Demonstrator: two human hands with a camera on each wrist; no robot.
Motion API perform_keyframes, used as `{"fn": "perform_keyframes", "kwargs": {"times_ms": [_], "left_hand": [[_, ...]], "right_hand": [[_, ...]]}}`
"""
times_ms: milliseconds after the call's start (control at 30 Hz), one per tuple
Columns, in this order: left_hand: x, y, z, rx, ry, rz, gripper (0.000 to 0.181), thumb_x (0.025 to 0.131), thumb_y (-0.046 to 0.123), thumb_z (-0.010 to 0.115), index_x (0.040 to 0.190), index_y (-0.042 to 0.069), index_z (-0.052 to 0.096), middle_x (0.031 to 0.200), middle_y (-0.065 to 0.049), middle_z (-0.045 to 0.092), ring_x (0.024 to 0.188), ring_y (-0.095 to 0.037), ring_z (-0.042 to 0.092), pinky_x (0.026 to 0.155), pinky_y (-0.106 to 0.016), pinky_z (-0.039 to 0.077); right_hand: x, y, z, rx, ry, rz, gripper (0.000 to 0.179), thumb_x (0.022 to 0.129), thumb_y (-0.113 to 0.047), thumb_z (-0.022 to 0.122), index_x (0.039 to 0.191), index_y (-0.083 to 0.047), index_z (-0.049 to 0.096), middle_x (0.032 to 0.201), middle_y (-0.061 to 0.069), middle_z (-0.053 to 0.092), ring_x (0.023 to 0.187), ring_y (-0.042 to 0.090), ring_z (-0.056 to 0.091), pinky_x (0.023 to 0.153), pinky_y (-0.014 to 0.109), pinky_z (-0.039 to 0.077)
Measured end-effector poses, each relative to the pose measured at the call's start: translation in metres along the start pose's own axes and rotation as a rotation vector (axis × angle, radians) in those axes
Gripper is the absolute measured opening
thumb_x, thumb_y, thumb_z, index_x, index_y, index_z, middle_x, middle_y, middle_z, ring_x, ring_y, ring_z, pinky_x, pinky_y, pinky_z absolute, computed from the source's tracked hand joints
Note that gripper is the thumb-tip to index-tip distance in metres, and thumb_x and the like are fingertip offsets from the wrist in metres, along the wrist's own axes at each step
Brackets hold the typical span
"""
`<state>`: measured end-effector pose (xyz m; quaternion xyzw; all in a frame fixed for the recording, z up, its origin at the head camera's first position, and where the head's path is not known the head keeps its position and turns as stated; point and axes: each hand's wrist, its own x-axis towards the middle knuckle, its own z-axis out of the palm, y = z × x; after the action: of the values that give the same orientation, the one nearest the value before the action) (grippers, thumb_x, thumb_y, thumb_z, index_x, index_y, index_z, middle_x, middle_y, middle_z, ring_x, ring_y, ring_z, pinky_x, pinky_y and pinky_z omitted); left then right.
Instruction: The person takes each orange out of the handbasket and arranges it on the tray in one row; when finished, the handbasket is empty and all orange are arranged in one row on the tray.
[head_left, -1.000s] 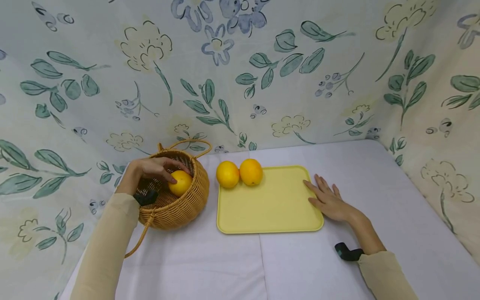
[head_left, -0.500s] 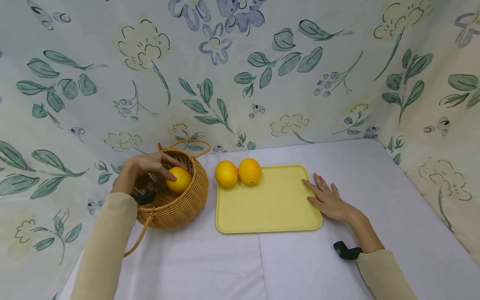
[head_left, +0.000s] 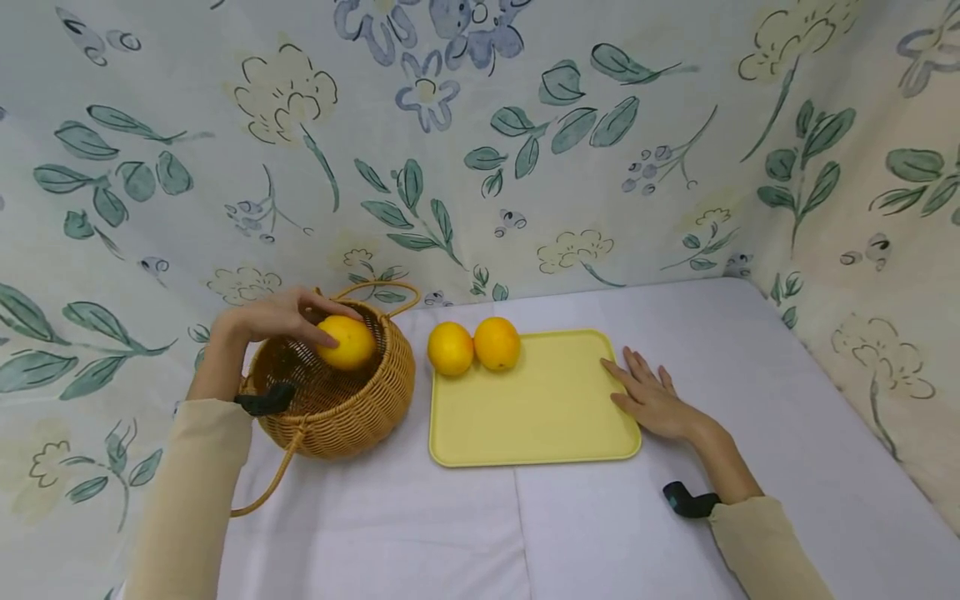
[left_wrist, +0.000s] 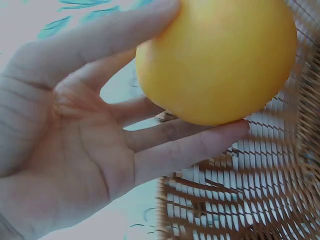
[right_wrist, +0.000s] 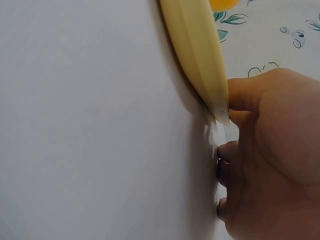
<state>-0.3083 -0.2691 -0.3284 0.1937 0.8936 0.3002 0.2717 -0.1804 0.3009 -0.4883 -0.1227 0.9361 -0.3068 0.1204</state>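
My left hand (head_left: 273,318) pinches an orange (head_left: 350,343) between thumb and fingers, at the mouth of a round wicker basket (head_left: 363,425). In the left wrist view the thumb lies on one side of the orange (left_wrist: 220,60) and the fingers on the other, with the woven wall beyond. Two more oranges, one (head_left: 451,350) beside the other (head_left: 497,343), sit together in the back left corner of a yellow tray (head_left: 536,417). My right hand (head_left: 660,402) rests with spread fingers at the tray's right edge, its fingertips touching the rim.
One basket handle (head_left: 382,285) stands up at the back; the other (head_left: 273,483) hangs down over the front left onto the white tablecloth (head_left: 420,533). A floral curtain (head_left: 450,200) closes off the back and both sides.
My left hand has raised the orange from inside the basket and drawn it slightly left. The basket tips a little with more of its inside showing. My right hand stays at the tray.
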Motion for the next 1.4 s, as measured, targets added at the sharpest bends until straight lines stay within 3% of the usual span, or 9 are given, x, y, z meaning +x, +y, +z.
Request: {"fn": "perform_keyframes", "kwargs": {"times_ms": [200, 500, 733, 900, 1000, 1100, 1167, 1267, 1400], "left_hand": [[-0.020, 0.013, -0.001, -0.046, 0.118, 0.007, 0.056, 0.086, 0.034, 0.083, 0.139, 0.026, 0.067, 0.152, -0.011, 0.056, 0.135, -0.032, 0.051, 0.107, -0.049, 0.048], [-0.033, 0.037, 0.015, -0.176, 0.290, 0.015, 0.057, 0.089, 0.026, 0.083, 0.142, 0.019, 0.065, 0.143, -0.012, 0.064, 0.123, -0.027, 0.064, 0.086, -0.027, 0.058], [-0.036, 0.063, 0.038, -0.282, 0.418, 0.031, 0.056, 0.086, 0.031, 0.086, 0.139, 0.027, 0.068, 0.148, -0.001, 0.062, 0.133, -0.025, 0.059, 0.097, -0.034, 0.051], [-0.017, 0.083, 0.073, -0.389, 0.525, 0.074, 0.057, 0.086, 0.034, 0.086, 0.139, 0.032, 0.067, 0.137, -0.003, 0.068, 0.114, -0.020, 0.065, 0.089, -0.030, 0.055], [-0.001, 0.096, 0.099, -0.404, 0.611, 0.124, 0.055, 0.086, 0.035, 0.086, 0.138, 0.032, 0.068, 0.135, -0.003, 0.066, 0.108, -0.020, 0.061, 0.084, -0.027, 0.054], [0.020, 0.109, 0.127, -0.397, 0.705, 0.194, 0.054, 0.085, 0.030, 0.087, 0.136, 0.028, 0.070, 0.135, -0.004, 0.065, 0.117, -0.024, 0.057, 0.095, -0.036, 0.051], [0.035, 0.118, 0.147, -0.398, 0.763, 0.207, 0.053, 0.084, 0.028, 0.088, 0.135, 0.026, 0.071, 0.136, -0.005, 0.065, 0.128, -0.027, 0.053, 0.110, -0.045, 0.043], [0.058, 0.132, 0.177, -0.423, 0.814, 0.229, 0.054, 0.083, 0.023, 0.089, 0.133, 0.023, 0.072, 0.137, -0.010, 0.063, 0.137, -0.032, 0.050, 0.120, -0.055, 0.037], [0.090, 0.149, 0.216, -0.449, 0.855, 0.259, 0.053, 0.081, 0.020, 0.090, 0.131, 0.020, 0.074, 0.132, -0.013, 0.061, 0.126, -0.031, 0.055, 0.108, -0.048, 0.052]], "right_hand": [[0.001, 0.000, 0.001, 0.005, 0.003, -0.010, 0.062, 0.109, -0.030, 0.047, 0.163, -0.005, 0.028, 0.170, 0.033, -0.002, 0.157, 0.053, -0.007, 0.120, 0.074, -0.014], [-0.001, 0.000, 0.002, 0.021, 0.014, -0.016, 0.062, 0.109, -0.030, 0.048, 0.162, -0.004, 0.029, 0.169, 0.034, -0.002, 0.156, 0.054, -0.007, 0.120, 0.074, -0.015], [-0.003, 0.006, 0.005, 0.037, 0.051, -0.041, 0.062, 0.108, -0.031, 0.049, 0.162, -0.005, 0.030, 0.168, 0.035, -0.001, 0.156, 0.055, -0.007, 0.119, 0.074, -0.017], [-0.002, 0.005, 0.004, 0.033, 0.042, -0.025, 0.062, 0.108, -0.030, 0.049, 0.161, -0.004, 0.030, 0.168, 0.036, 0.000, 0.156, 0.055, -0.007, 0.119, 0.074, -0.017], [-0.001, 0.003, 0.003, 0.022, 0.035, -0.021, 0.062, 0.109, -0.029, 0.049, 0.161, -0.004, 0.030, 0.168, 0.036, 0.000, 0.156, 0.055, -0.006, 0.119, 0.074, -0.016], [0.000, 0.000, 0.001, 0.009, 0.021, -0.014, 0.062, 0.109, -0.028, 0.048, 0.162, -0.003, 0.028, 0.168, 0.035, -0.001, 0.156, 0.055, -0.006, 0.119, 0.074, -0.015], [0.000, -0.001, 0.000, 0.009, 0.011, -0.011, 0.062, 0.109, -0.030, 0.048, 0.162, -0.004, 0.028, 0.169, 0.035, -0.002, 0.156, 0.054, -0.007, 0.119, 0.074, -0.015], [0.001, -0.001, 0.000, 0.007, 0.002, -0.009, 0.062, 0.109, -0.031, 0.047, 0.163, -0.005, 0.028, 0.169, 0.034, -0.002, 0.157, 0.054, -0.007, 0.120, 0.074, -0.015], [0.001, -0.001, 0.000, 0.003, 0.004, -0.004, 0.062, 0.110, -0.031, 0.046, 0.163, -0.005, 0.028, 0.169, 0.034, -0.002, 0.157, 0.053, -0.006, 0.120, 0.073, -0.015]]}}
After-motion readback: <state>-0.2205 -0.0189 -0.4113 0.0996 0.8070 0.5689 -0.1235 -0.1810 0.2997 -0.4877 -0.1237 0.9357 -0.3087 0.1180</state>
